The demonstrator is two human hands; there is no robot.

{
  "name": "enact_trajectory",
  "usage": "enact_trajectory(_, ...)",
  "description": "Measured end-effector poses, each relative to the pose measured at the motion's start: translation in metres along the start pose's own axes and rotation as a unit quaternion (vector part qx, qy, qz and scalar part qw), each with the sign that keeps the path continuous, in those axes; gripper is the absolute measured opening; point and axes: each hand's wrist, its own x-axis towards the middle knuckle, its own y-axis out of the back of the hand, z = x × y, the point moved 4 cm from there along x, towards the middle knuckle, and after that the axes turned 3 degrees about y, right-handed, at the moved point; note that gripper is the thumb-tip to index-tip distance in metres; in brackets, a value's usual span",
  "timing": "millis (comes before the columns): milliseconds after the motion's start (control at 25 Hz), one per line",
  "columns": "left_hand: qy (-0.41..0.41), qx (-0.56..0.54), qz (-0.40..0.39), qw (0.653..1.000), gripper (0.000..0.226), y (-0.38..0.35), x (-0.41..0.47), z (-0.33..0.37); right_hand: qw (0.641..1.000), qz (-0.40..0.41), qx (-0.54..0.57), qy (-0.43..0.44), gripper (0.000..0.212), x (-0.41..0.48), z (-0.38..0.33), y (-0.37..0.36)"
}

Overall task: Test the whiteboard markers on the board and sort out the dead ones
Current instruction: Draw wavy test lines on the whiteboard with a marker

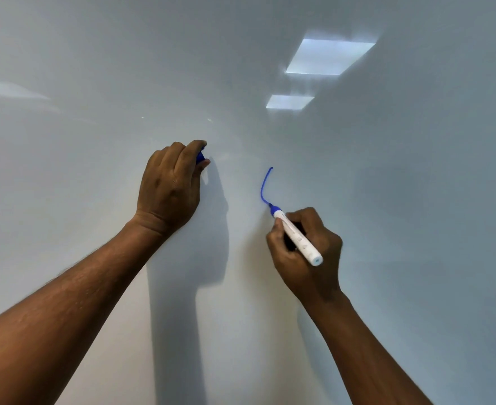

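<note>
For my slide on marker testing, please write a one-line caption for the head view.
Right hand draws a blue line on the whiteboard with a marker; left hand holds a blue cap.

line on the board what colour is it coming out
Blue: the line is a solid curved stroke ending at the tip of the marker, seen in the head view.

I record: marker (296, 235) white, blue-tipped; line (263, 187) blue on grey-white board (95, 83); cap (200, 157) at left blue.

One wide-angle, head-worn view looks straight ahead at the whiteboard (416, 200) from close by. The board fills the whole frame, edge to edge.
</note>
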Motion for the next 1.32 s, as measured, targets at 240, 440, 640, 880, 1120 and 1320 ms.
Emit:
enact_trajectory(240, -0.009, 0.007, 0.005, 1.000, 0.034, 0.002, 0.001, 0.003, 0.998, -0.046, -0.034, -0.007, 0.018, -0.055, 0.005, 0.015)
enact_trajectory(440, -0.017, 0.002, 0.001, 1.000, 0.028, -0.001, -0.001, -0.002, 0.996, -0.041, -0.046, -0.057, 0.016, -0.079, 0.015, 0.037)
enact_trajectory(640, -0.016, 0.006, 0.002, 1.000, 0.025, -0.001, 0.000, -0.002, 0.982, -0.126, -0.059, -0.124, 0.016, -0.119, 0.015, 0.046)
enact_trajectory(880, 0.084, -0.028, -0.031, 0.996, 0.032, 0.004, -0.007, 0.001, 0.963, -0.113, 0.043, -0.241, 0.017, -0.115, -0.007, 0.065)
enact_trajectory(1120, 0.176, -0.144, -0.131, 0.965, 0.035, 0.034, -0.091, 0.039, 0.934, -0.131, 0.138, -0.304, 0.013, -0.111, -0.028, 0.062)
enact_trajectory(1320, 0.227, -0.156, -0.235, 0.932, 0.028, 0.057, -0.172, 0.061, 0.971, -0.124, 0.087, -0.185, 0.011, -0.088, -0.036, 0.057)
